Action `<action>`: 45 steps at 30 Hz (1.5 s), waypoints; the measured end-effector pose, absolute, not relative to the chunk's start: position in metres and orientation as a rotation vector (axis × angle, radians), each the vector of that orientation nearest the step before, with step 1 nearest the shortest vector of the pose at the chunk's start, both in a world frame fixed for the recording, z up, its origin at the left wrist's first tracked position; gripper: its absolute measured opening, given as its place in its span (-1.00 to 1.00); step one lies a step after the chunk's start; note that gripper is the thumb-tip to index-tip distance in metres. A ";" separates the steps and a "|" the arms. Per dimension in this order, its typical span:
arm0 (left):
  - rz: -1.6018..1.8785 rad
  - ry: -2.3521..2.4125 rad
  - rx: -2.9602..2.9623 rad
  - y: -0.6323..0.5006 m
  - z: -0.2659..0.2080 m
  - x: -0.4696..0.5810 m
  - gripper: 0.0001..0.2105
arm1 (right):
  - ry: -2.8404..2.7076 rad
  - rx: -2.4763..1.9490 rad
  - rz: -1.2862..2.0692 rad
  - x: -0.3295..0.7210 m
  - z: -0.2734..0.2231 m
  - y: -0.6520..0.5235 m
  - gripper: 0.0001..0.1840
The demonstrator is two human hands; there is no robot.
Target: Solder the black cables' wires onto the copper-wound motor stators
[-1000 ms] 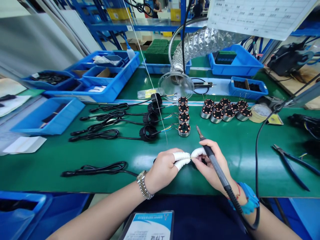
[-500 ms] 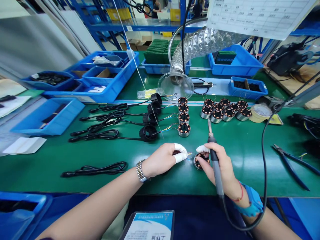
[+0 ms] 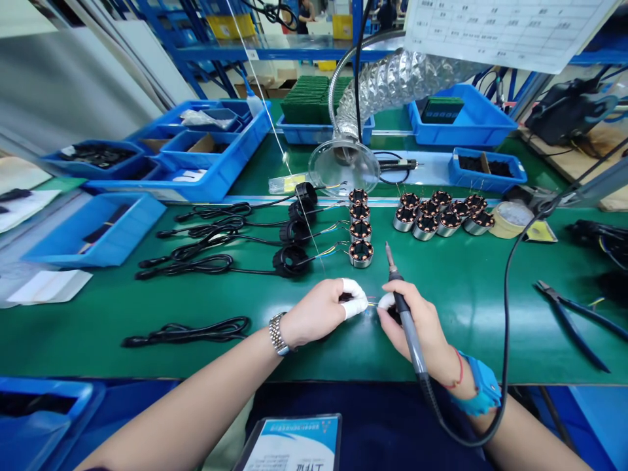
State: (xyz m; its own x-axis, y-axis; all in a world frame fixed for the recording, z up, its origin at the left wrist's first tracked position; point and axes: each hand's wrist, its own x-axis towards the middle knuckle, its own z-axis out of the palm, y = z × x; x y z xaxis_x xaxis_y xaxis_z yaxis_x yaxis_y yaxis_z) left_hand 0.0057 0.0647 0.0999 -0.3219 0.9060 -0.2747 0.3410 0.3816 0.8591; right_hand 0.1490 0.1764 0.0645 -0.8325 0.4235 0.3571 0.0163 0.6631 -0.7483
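Observation:
White finger cots cover the thumb and forefinger of my left hand (image 3: pixel 314 309), which is closed in a pinch on thin coloured wires (image 3: pixel 371 303). My right hand (image 3: pixel 426 324) is wrapped round a soldering iron (image 3: pixel 408 322), its tip pointing up and away over the mat. The right thumb and a white-covered finger meet at the free ends of those wires. A motor stator under the right hand is almost wholly hidden by the fingers. Beyond the hands stands a column of copper-wound stators (image 3: pixel 361 255), with wires running to black cables with round housings (image 3: pixel 290 261).
More stators (image 3: pixel 426 227) stand grouped at the back right, near a fume hose funnel (image 3: pixel 343 169). Cutting pliers (image 3: pixel 572 324) lie at right, a coiled black cable (image 3: pixel 191 335) at left. Blue bins (image 3: pixel 105 245) line the back and left. The iron's cord (image 3: pixel 505 314) loops at right.
My right hand has moved a little left, up to the wire ends, and the soldering iron's tip has swung left. The stator is now covered by the fingers. My left hand has barely moved.

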 end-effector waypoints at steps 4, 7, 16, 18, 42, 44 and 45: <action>0.874 1.856 1.055 0.064 0.103 0.008 -0.86 | -2.337 -0.382 1.113 0.154 0.066 0.177 -0.64; 0.877 1.872 1.096 0.064 0.102 0.009 -0.88 | -2.333 -0.380 1.010 0.169 0.075 0.184 -0.73; 0.852 1.939 1.198 0.064 0.100 0.012 -0.88 | -2.317 -0.213 1.154 0.207 0.105 0.206 -0.72; 0.852 1.929 1.196 0.064 0.101 0.012 -0.88 | -2.299 -0.220 1.223 0.207 0.103 0.206 -0.73; 0.830 1.942 1.222 0.067 0.097 0.012 -0.90 | -2.270 -0.187 1.356 0.201 0.096 0.205 -0.70; 0.838 1.934 1.213 0.067 0.097 0.012 -0.90 | -2.271 -0.186 1.362 0.201 0.096 0.205 -0.70; 0.843 1.932 1.210 0.067 0.097 0.012 -0.90 | -2.274 -0.188 1.364 0.201 0.096 0.205 -0.70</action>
